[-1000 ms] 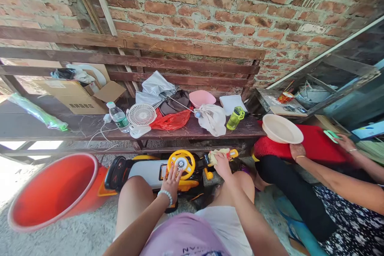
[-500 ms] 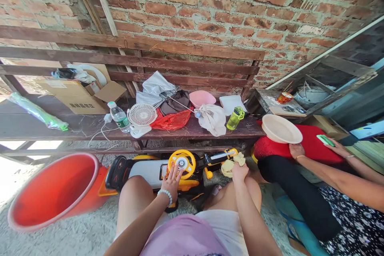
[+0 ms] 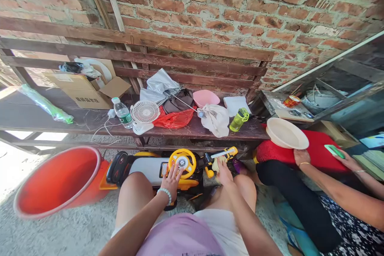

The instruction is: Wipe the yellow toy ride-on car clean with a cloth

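Observation:
My left hand [image 3: 170, 184], wearing a bead bracelet, lies with its fingers stretched out over the lower left of a yellow steering wheel [image 3: 193, 164]. The wheel belongs to a ride-on toy car [image 3: 145, 169] with a grey, black and yellow body, standing crosswise before my knees. In my right hand [image 3: 225, 175] is a pale yellow cloth [image 3: 218, 162], bunched under the fingers. It is against the car's black and yellow front part [image 3: 230, 153], right of the wheel. The hand covers some of the cloth.
A large red bucket [image 3: 33, 192] leans at the left. The wooden bench [image 3: 99, 126] ahead carries a water bottle [image 3: 122, 113], a small fan [image 3: 145, 112], bags and a green bottle [image 3: 239, 120]. At right, another person's hand [image 3: 301, 157] touches a cream basin [image 3: 287, 133]; their other hand holds a phone [image 3: 334, 151].
My right hand has moved left with the cloth, from beyond the car's front end onto it. My left hand stays on the steering wheel. The view has shifted slightly.

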`<state>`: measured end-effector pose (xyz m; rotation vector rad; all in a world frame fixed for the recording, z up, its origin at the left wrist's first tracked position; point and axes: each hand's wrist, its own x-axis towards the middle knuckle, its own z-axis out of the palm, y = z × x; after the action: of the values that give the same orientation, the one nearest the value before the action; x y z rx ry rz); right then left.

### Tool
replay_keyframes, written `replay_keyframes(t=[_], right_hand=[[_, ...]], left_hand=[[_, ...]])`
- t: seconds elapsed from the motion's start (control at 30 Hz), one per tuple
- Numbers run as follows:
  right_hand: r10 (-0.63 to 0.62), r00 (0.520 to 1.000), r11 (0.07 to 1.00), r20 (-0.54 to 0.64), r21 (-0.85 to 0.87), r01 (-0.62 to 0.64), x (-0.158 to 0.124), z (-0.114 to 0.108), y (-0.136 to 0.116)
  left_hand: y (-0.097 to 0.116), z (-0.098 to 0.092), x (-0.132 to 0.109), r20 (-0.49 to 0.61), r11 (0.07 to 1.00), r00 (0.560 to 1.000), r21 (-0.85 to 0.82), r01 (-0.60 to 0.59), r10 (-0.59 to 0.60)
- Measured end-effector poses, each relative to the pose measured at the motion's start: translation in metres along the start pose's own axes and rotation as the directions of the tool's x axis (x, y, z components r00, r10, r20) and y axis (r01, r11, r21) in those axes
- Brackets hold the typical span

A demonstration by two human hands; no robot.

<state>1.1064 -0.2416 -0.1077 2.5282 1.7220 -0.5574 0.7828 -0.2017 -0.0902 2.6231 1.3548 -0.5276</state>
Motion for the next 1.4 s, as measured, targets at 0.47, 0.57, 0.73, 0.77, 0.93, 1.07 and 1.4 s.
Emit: replay_keyframes(t=[0.47, 0.57, 0.73, 0.77, 0.93, 1.07, 1.4], right_hand=[[0.439, 0.898, 0.887, -0.013, 0.168, -0.431, 0.035, -0.028, 0.025], [0.37, 0.928, 0.919, -0.037, 0.162, -0.359, 0.035, -0.022, 0.017], [0.084, 0.996, 0.991, -0.009, 0.104, -0.083, 0.011, -0.009, -0.01], [0.05, 0.999, 0.991, 0.001, 0.124, -0.05, 0.005, -0.009, -0.014], [0.037, 0.999, 0.949, 0.018, 0.314, -0.041, -0.006, -0.035, -0.004], [0.202, 0.969, 0.933, -0.144, 0.328, -0.145, 0.007, -0.084, 0.012], [0.135, 0.991, 0.989, -0.004, 0.062, -0.135, 0.06, -0.109, 0.016]], left_hand=[[-0.007, -0.003, 0.0, 0.05, 0.999, 0.998, 0.019, -0.031, 0.03], [-0.007, 0.0, 0.001, 0.03, 0.999, 0.999, 0.036, -0.017, 0.016], [0.0, 0.0, 0.0, 0.025, 0.999, 0.999, 0.031, 0.028, -0.029], [0.001, 0.0, 0.0, 0.024, 0.999, 0.999, 0.029, 0.036, -0.037], [0.002, -0.001, -0.003, -0.029, 0.998, 0.999, 0.051, 0.041, -0.04], [0.0, -0.001, 0.0, 0.006, 0.998, 1.0, 0.066, 0.024, -0.025], [-0.009, 0.012, 0.006, -0.006, 0.998, 1.0, 0.067, 0.001, -0.001]])
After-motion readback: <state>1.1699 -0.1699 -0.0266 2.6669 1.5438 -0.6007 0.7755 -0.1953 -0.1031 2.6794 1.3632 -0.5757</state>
